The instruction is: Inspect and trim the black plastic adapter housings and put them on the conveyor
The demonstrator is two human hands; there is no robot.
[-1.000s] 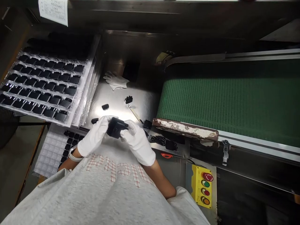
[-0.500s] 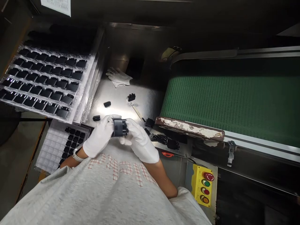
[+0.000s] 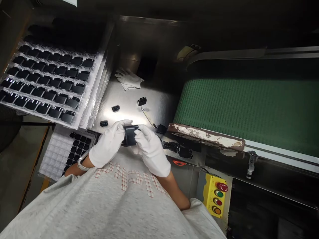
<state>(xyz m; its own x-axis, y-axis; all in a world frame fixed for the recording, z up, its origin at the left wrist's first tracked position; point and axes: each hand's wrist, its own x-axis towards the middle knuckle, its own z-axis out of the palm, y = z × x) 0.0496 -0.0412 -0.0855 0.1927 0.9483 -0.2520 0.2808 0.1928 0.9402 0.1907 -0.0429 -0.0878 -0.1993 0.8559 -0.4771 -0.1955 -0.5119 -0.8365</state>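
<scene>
Between my two white-gloved hands is a black plastic housing [image 3: 130,135], held close to my chest. My left hand [image 3: 109,142] grips its left side, thumb and fingers closed on it. On the other side my right hand [image 3: 151,146] has its fingers closed on the right edge, covering part of it. Just beyond the hands, small black parts [image 3: 116,108] lie on the metal table [image 3: 129,98]. A knife with a slim pale handle [image 3: 149,117] points toward a black part with round knobs [image 3: 142,101].
Stacked clear trays of black parts [image 3: 50,81] stand at the left, with a partly filled tray [image 3: 56,152] below. White gloves [image 3: 129,79] lie farther back. A green conveyor belt [image 3: 239,113] runs at the right, above a yellow button box [image 3: 216,196]. More black parts [image 3: 185,152] lie beside my right hand.
The black housing has turned in my hands, so a smoother face shows and its row of prongs is mostly covered. My right fingers have shifted over its right edge.
</scene>
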